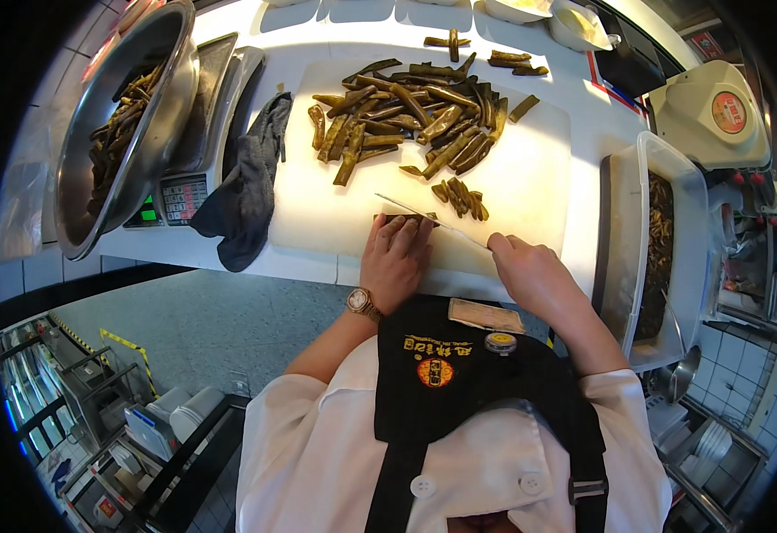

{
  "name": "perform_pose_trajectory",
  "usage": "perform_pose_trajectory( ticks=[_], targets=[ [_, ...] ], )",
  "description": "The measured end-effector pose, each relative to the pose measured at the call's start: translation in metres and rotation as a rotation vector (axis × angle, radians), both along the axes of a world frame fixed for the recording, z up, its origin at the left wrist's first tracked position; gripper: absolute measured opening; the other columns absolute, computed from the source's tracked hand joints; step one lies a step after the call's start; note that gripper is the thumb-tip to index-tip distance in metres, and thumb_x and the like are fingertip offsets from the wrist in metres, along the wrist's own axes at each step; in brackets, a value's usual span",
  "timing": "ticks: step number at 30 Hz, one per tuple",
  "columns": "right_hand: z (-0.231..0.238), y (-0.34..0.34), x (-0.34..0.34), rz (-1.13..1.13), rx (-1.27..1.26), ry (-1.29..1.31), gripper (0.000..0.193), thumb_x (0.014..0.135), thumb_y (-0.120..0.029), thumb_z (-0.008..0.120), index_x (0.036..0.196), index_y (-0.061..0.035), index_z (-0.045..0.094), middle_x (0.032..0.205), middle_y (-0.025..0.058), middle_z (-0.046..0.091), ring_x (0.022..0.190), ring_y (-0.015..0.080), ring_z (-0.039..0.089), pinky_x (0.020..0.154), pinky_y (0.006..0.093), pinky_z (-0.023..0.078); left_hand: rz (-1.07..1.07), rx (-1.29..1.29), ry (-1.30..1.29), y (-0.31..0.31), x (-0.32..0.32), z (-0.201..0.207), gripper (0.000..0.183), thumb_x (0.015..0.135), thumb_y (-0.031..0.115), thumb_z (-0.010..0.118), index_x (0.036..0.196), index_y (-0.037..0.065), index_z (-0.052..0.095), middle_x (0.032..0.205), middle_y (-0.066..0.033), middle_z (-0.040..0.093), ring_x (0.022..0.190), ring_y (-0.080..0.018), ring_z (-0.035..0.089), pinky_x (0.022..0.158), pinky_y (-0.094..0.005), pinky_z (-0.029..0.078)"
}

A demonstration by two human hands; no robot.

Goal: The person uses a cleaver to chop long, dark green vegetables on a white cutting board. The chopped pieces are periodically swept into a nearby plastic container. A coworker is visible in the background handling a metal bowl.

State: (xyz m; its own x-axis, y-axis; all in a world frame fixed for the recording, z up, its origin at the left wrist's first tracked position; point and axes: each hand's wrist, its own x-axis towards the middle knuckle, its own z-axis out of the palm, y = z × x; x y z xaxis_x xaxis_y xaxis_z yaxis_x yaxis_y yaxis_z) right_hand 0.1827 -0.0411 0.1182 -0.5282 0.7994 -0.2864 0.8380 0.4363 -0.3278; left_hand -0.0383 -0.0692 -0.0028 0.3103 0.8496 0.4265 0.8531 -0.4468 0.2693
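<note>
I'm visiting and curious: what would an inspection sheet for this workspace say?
Surface: pale cutting board on a white table.
Job's things: piled brownish-green strips; smaller cut pieces nearer the knife.
Clutter: dark cloth, scale and metal bowl left; plastic tub right.
Hands: left hand holds a dark strip on the board; right hand grips the knife.
Cables: nothing seen clearly.
Surroundings: grey-blue floor, beige appliance.

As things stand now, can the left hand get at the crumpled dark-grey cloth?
Probably yes: only bare white cutting board lies between left hand and cloth, though that hand holds a dark olive vegetable piece.
</note>
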Motion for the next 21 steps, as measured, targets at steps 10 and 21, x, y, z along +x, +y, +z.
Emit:
perform_pose_trajectory(
  ticks=[10, 21],
  targets=[
    [-0.008, 0.002, 0.008, -0.075, -0.004, 0.03, 0.012, 0.093, -0.013, 0.051, 0.097, -0.0013, 0.049, 0.079, 0.0222, 0.062, 0.07, 0.0416, 0.062, 0.064, 0.0471, 0.051, 0.039, -0.028, -0.03, 0.0, 0.007, -0.004, 0.049, 0.088, 0.023, 0.06, 0.133, 0.007, 0.053, 0.127, -0.0092, 0.054, 0.118, -0.0276, 0.051, 0.108, -0.0499, 0.035],
    [-0.001, -0.003, -0.006, -0.01, -0.057, -0.021, 0.012, 0.085, -0.001, 0.049, 0.096, 0.001, 0.047, 0.084, 0.0219, 0.061, 0.074, 0.0423, 0.064, 0.067, 0.0493, 0.052, -0.006, -0.016, -0.066, 0.0, 0.001, -0.011, 0.042, 0.087, 0.02, 0.061, 0.125, 0.003, 0.057, 0.128, -0.0114, 0.053, 0.119, -0.0282, 0.049, 0.108, -0.0494, 0.034]
  ],
)
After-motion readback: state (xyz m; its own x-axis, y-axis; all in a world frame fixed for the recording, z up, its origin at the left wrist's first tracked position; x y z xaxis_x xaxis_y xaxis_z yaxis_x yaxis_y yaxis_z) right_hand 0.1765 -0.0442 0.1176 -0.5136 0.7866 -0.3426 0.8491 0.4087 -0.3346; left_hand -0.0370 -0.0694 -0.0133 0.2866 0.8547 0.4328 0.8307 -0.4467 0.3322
